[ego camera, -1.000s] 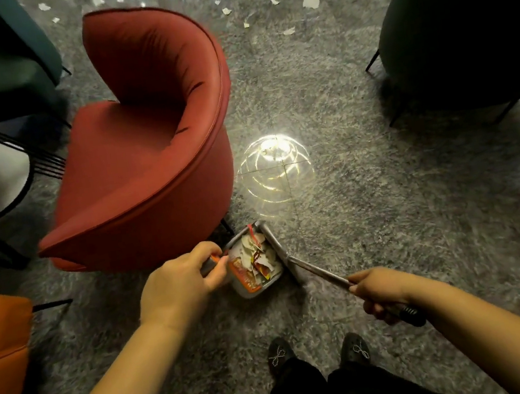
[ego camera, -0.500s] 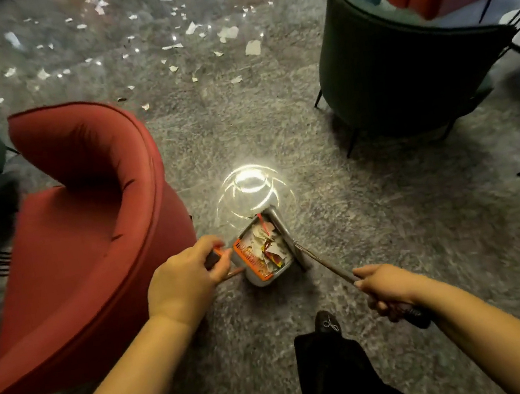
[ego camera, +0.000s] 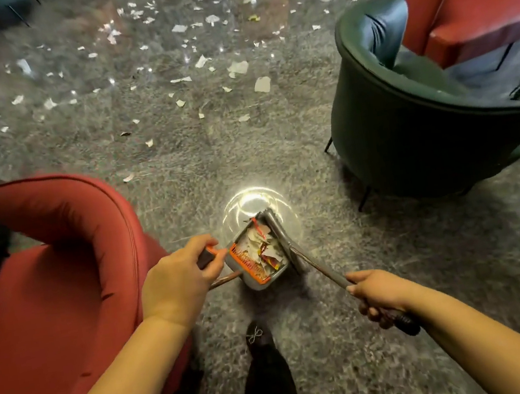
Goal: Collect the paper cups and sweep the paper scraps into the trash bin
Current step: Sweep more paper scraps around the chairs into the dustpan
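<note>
my left hand grip wraps the grey orange-edged dustpan handle; right hand grip clenches the thin metal broom shaft; white paper scraps inside are light, easily spilled.

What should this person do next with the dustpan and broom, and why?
Probably step forward toward the paper scraps strewn on the carpet ahead. The left hand holds the dustpan, which already has scraps in it, the right hand grips the broom, and nothing loose lies near them.

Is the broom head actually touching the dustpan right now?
Touching. The head view shows the broom head lying flush along the dustpan right edge, no floor visible between them.
</note>
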{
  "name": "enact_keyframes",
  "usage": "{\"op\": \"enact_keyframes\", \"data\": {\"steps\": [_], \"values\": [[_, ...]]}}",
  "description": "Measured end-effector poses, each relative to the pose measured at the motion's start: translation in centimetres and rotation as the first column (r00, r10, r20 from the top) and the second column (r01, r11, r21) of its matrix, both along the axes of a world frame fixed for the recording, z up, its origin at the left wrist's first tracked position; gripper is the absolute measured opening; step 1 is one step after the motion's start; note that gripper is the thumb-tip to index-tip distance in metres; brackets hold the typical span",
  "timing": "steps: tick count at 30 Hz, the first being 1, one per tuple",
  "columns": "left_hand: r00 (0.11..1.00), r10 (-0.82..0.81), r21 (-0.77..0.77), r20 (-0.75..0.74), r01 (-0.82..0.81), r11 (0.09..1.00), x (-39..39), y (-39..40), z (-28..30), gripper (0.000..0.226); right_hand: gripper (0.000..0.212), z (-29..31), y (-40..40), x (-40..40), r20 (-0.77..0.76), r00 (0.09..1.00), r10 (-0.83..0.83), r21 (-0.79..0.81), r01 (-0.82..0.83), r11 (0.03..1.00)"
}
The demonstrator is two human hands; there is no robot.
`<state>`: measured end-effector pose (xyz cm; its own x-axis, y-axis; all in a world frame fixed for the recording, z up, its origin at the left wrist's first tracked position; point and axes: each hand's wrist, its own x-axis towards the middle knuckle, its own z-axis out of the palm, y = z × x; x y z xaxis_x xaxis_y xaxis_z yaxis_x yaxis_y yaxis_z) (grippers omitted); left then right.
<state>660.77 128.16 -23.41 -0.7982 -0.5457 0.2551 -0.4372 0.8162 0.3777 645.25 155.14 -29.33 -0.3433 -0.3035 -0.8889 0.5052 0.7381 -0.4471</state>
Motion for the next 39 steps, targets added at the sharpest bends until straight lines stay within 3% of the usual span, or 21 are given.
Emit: {"op": "enact_keyframes", "data": {"steps": [7,16,24,39], "values": [[1.000,0.009,0.058,0.020,-0.010,0.998,-11.6,-11.2,0.0,0.018,0.038,0.7,-10.9,-10.3,-0.005,0.999,-0.041,-0.006,0.041,0.999],[0.999,-0.037,0.071,0.014,0.036,0.997,-29.0,-23.9,1.0,0.028,0.024,1.2,-22.7,-26.3,-0.002,0.998,-0.057,-0.027,0.057,0.998],[0.999,-0.021,0.113,0.026,0.018,0.993,-47.8,-31.8,0.6,0.016,0.022,-0.9,-31.3,-45.6,-0.004,0.999,-0.053,-0.031,0.053,0.998],[0.995,-0.101,0.129,0.015,0.098,0.987,-82.6,-48.9,2.4,0.015,0.028,1.6,-47.3,-78.9,-0.035,0.993,-0.112,-0.051,0.111,0.993]]}}
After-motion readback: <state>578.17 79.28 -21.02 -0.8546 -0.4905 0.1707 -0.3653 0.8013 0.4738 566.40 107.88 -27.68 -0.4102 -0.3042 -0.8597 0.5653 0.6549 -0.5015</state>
